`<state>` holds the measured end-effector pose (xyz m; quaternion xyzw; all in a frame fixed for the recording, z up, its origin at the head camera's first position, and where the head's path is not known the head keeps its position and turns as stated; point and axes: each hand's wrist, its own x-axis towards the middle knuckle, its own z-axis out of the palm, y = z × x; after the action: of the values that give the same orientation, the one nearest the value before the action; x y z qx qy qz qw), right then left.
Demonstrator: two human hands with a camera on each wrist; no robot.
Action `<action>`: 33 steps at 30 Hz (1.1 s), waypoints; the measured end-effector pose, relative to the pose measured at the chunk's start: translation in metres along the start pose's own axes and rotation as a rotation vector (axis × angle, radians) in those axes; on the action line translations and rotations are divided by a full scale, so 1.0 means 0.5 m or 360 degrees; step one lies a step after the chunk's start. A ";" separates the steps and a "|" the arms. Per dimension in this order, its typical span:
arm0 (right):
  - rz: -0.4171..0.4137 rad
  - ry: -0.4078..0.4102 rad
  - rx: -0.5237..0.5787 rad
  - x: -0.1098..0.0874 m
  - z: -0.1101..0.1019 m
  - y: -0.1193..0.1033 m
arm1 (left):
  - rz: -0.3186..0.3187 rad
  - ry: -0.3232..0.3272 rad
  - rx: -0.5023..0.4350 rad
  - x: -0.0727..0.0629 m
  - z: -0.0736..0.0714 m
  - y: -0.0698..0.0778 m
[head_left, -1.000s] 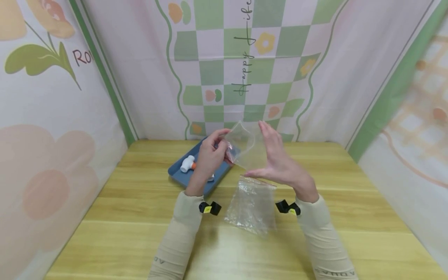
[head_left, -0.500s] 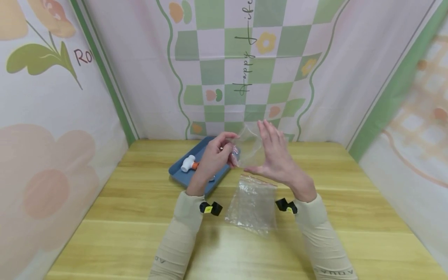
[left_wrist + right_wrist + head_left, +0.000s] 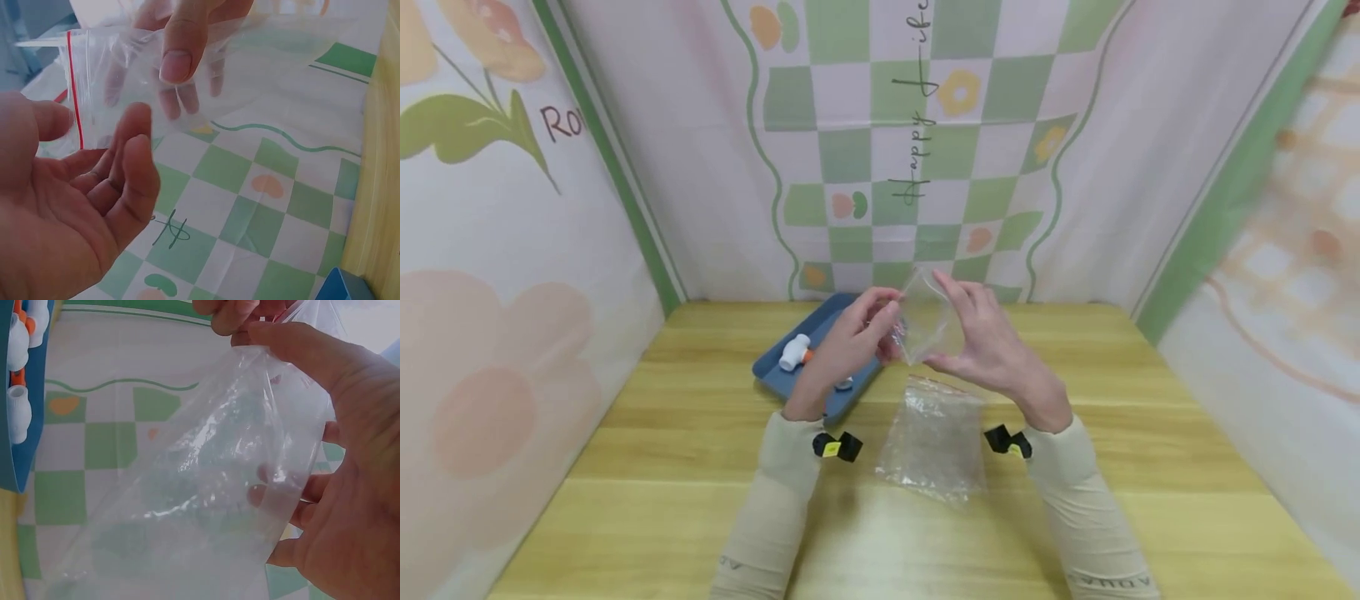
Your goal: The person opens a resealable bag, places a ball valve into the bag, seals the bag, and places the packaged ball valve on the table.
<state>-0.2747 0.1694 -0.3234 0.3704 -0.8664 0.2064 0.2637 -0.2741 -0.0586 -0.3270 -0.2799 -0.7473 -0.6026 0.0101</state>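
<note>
Both hands hold a clear zip-lock bag (image 3: pixel 922 317) above the table. My left hand (image 3: pixel 850 337) grips the bag at its mouth; in the left wrist view its thumb and fingers are at the red zip strip (image 3: pixel 74 94). From the other side, my right hand (image 3: pixel 992 346) reaches around the bag, thumb low and fingers high in the head view. The right wrist view has its fingertips showing through the crinkled film (image 3: pixel 206 469). Part of the bag's mouth is hidden behind the left fingers.
A blue tray (image 3: pixel 831 319) with a white-and-orange toy hammer (image 3: pixel 794 352) stands behind the left forearm. Several white-and-orange pieces (image 3: pixel 19 415) show in the right wrist view. Clear zip-lock bags (image 3: pixel 932 442) lie flat between the forearms. A patterned curtain (image 3: pixel 887 150) backs the wooden table (image 3: pixel 1150 500).
The right hand has drawn in closer to the left, its fingers bending further over the bag. The bag's film now bunches narrower between the hands. The view has shifted slightly.
</note>
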 end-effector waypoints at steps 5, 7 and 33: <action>-0.0035 0.0039 0.0023 0.000 0.003 -0.002 | -0.0051 -0.0156 0.0156 -0.009 -0.023 -0.013; -0.0039 0.0043 0.0037 0.000 0.005 -0.002 | -0.0093 -0.0190 0.0232 -0.014 -0.035 -0.021; -0.0117 -0.0239 -0.0072 -0.002 0.026 0.017 | -0.0425 -0.0368 0.1197 -0.018 -0.125 -0.187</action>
<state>-0.2845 0.1681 -0.3355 0.4102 -0.8741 0.1485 0.2136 -0.3270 -0.1300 -0.3967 -0.2231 -0.9413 -0.2482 -0.0505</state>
